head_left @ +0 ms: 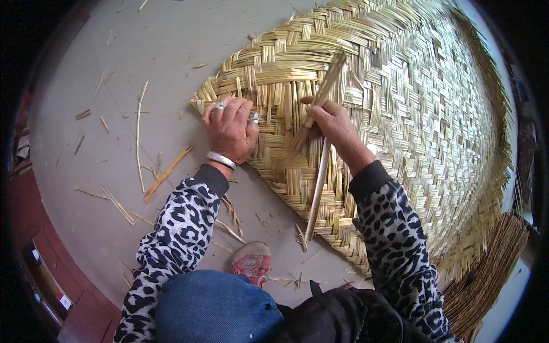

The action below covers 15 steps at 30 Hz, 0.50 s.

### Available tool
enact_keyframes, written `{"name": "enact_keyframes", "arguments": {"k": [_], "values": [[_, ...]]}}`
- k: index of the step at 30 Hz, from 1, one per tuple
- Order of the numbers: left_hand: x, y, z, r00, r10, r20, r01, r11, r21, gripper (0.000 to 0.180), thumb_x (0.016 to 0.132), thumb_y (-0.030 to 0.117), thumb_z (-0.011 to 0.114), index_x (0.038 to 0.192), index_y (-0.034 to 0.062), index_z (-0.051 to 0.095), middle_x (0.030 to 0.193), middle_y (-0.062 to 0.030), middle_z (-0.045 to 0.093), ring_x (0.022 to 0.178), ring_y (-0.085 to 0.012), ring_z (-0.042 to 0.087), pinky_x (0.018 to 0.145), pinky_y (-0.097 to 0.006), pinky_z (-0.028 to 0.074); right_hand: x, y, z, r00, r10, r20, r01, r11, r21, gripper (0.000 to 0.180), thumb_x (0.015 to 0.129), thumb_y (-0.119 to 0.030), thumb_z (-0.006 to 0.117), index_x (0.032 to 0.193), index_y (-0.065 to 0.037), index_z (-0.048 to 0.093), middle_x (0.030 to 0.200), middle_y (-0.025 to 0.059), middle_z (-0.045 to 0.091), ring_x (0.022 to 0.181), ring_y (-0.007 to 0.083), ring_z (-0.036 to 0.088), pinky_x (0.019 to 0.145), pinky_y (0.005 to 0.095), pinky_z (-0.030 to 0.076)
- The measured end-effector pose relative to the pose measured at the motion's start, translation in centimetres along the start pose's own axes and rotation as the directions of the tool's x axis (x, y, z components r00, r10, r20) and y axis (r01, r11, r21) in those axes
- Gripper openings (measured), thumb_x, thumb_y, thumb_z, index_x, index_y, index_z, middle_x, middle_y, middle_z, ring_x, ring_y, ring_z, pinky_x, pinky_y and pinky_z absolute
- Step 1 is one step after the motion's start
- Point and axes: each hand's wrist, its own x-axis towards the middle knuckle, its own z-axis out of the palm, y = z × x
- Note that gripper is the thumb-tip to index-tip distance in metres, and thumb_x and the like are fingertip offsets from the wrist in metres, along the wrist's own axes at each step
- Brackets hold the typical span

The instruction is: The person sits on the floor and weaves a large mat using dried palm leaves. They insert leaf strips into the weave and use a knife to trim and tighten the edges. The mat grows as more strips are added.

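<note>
A large woven mat (412, 126) of yellowish split reeds lies before me, its pointed corner toward the left. My left hand (231, 128) is bent over that corner, its fingers curled down on the weave at the edge; the fingertips are partly hidden. Above the mat, my right hand (337, 128) pinches a flat brown strip (329, 83) that slants up to the right and blurs at its lower end. A long pale stick (318, 191) runs from under the right hand toward the mat's near edge. Whether the hand grips that stick too is hidden.
Loose reed scraps lie on the grey floor (103, 154), among them a long thin stalk (139, 137) and a broad brown piece (166, 174). A bundle of brown stalks (486, 274) rests at the lower right. My shoe (251, 262) is close to the mat's near edge.
</note>
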Motion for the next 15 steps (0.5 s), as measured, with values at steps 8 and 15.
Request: {"name": "enact_keyframes", "arguments": {"k": [8,15], "values": [[0.0,0.0,0.2,0.999,0.026,0.032,-0.026,0.999,0.020,0.045,0.085,0.025,0.055,0.127,0.0103,0.062,0.126,-0.0075,0.061,0.122,-0.0299,0.053,0.109,-0.050,0.031,-0.3,-1.7,-3.5,0.997,0.005,-0.078,0.000,0.998,0.063,0.037,0.098,-0.021,0.052,0.126,-0.001,0.063,0.082,0.0043,0.065,0.066,0.0104,0.062,0.060,0.0251,0.052],[0.0,-0.1,0.1,0.998,0.005,0.066,-0.010,0.998,0.067,0.039,0.082,0.024,0.060,0.119,0.0143,0.067,0.122,-0.0037,0.063,0.118,-0.0286,0.054,0.106,-0.048,0.034,1.7,-1.5,-0.1,0.999,0.034,0.043,-0.025,0.982,-0.187,0.039,0.099,-0.020,0.049,0.131,0.000,0.060,0.078,0.0020,0.061,0.060,0.0092,0.059,0.057,0.0241,0.052]]}}
